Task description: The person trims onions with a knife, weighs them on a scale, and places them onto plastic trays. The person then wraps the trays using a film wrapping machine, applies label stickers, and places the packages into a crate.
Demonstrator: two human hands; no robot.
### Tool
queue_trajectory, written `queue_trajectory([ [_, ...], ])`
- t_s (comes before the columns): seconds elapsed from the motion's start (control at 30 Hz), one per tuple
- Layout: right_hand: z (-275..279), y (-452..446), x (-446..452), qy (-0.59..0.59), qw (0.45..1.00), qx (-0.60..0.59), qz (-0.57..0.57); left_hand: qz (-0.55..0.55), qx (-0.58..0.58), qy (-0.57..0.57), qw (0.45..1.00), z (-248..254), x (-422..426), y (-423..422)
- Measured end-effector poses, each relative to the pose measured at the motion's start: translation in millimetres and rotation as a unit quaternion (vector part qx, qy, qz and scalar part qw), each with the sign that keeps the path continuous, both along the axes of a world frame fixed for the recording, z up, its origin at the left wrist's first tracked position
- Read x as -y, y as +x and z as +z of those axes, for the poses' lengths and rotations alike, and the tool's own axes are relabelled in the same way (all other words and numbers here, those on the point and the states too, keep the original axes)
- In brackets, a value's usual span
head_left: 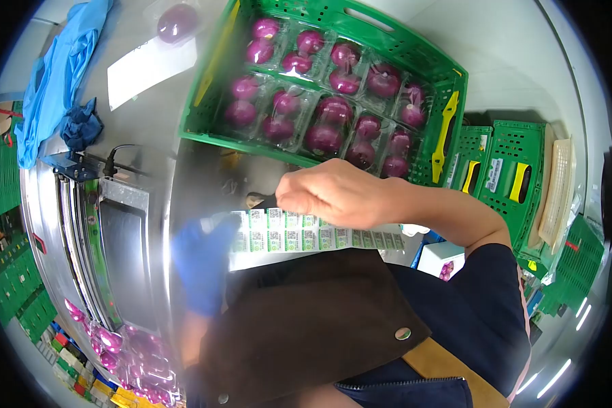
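Observation:
A sheet of green-and-white labels (275, 239) with square printed codes lies in front of the brown apron. Blurred by motion, my left hand (200, 262) in a blue glove is at the sheet's left end; its fingers cannot be made out. My right hand (340, 194), bare, is closed with curled fingers above the sheet's upper edge, hiding part of it. Whatever it pinches is hidden. Just beyond stands a green crate (251, 144) with several transparent packs of red onions (330, 126), mostly two to a pack.
At the left are a flat screen device (124, 255), blue cloth or gloves (58, 88) and packed onions (139, 360). A white paper (149, 71) and one onion (177, 22) lie on the metal surface. More green crates (500, 160) stand at the right, near a small white box (438, 262).

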State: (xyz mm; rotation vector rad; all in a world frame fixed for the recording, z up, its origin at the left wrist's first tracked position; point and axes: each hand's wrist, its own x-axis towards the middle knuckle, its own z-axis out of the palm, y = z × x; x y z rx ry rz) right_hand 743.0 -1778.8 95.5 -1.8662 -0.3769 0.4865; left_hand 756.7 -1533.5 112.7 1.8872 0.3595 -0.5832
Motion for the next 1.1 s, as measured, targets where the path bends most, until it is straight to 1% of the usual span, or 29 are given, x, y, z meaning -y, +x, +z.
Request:
queue_trajectory([
  [0.1,3.5,5.4,1.9,-0.089,0.994,0.044,0.041,0.02,-0.01,-0.059,0.998,4.1,13.8,4.6],
  [0.17,-2.0,4.7,5.4,-0.089,0.991,0.101,0.024,0.035,-0.011,-0.084,0.996,5.0,21.8,7.6],
  [0.27,-10.2,3.8,10.1,-0.098,0.98,0.173,-0.003,0.027,-0.021,-0.08,0.996,3.7,31.5,12.3],
  [0.3,-12.1,3.9,12.4,-0.103,0.975,0.194,-0.012,0.024,-0.022,-0.06,0.998,2.9,34.6,13.8],
  [0.37,-16.0,4.6,17.6,-0.12,0.954,0.273,-0.019,0.012,-0.024,-0.026,0.999,-1.5,39.2,18.5],
  [0.4,-15.3,4.5,23.8,-0.135,0.941,0.31,-0.024,-0.012,0.042,-0.017,0.999,-19.0,36.7,18.3],
  [0.43,-13.2,3.9,29.1,-0.125,0.933,0.337,-0.036,-0.024,0.01,-0.008,1.0,-20.5,39.5,24.8],
  [0.5,-8.9,3.9,41.8,-0.102,0.913,0.39,-0.058,0.031,-0.07,-0.092,0.993,-9.6,62.0,33.1],
  [0.53,-0.6,9.0,58.0,-0.058,0.916,0.381,-0.109,0.039,-0.059,-0.08,0.994,-14.1,65.4,32.2],
  [0.57,-1.2,12.1,83.4,-0.02,0.927,0.318,-0.198,0.051,-0.068,-0.093,0.992,-16.8,68.6,32.9],
  [0.6,0.7,18.3,110.9,-0.167,0.883,0.314,-0.306,0.05,-0.068,-0.089,0.993,-25.8,65.0,31.2],
  [0.63,-5.9,25.2,149.4,-0.166,0.892,0.173,-0.384,0.05,-0.067,-0.083,0.993,-33.6,61.5,30.0],
  [0.67,-12.4,31.9,187.7,-0.162,0.875,0.031,-0.455,0.03,-0.091,-0.074,0.993,-31.5,63.9,32.3],
  [0.7,-40.0,33.6,241.1,-0.276,0.863,0.025,-0.422,0.013,-0.09,-0.052,0.994,-34.7,65.2,33.0],
  [0.73,-79.2,28.4,293.3,-0.305,0.865,-0.026,-0.398,-0.003,-0.09,-0.031,0.996,-40.2,66.2,32.8],
  [0.77,-102.7,21.4,334.2,-0.414,0.854,-0.055,-0.309,-0.016,-0.089,-0.008,0.996,-45.7,68.2,31.6],
  [0.8,-120.1,18.7,359.2,-0.469,0.838,-0.118,-0.252,-0.013,-0.075,-0.054,0.996,-49.4,72.6,28.7],
  [0.9,-157.8,23.3,389.7,-0.467,0.859,-0.154,-0.141,-0.076,-0.074,-0.001,0.994,-56.8,78.5,27.3],
  [0.93,-169.7,27.2,393.8,-0.441,0.872,-0.171,-0.127,-0.08,-0.068,-0.004,0.994,-61.3,78.8,25.8],
  [1.03,-189.5,31.6,395.7,-0.536,0.817,-0.2,-0.072,-0.071,-0.065,0.023,0.995,-66.0,81.9,24.9],
  [1.07,-193.8,34.5,392.5,-0.601,0.763,-0.228,-0.064,-0.058,-0.077,0.017,0.995,-65.1,83.7,25.7],
  [1.1,-192.8,34.4,388.7,-0.623,0.749,-0.21,-0.079,-0.043,-0.088,0.01,0.995,-62.8,84.8,27.3],
])
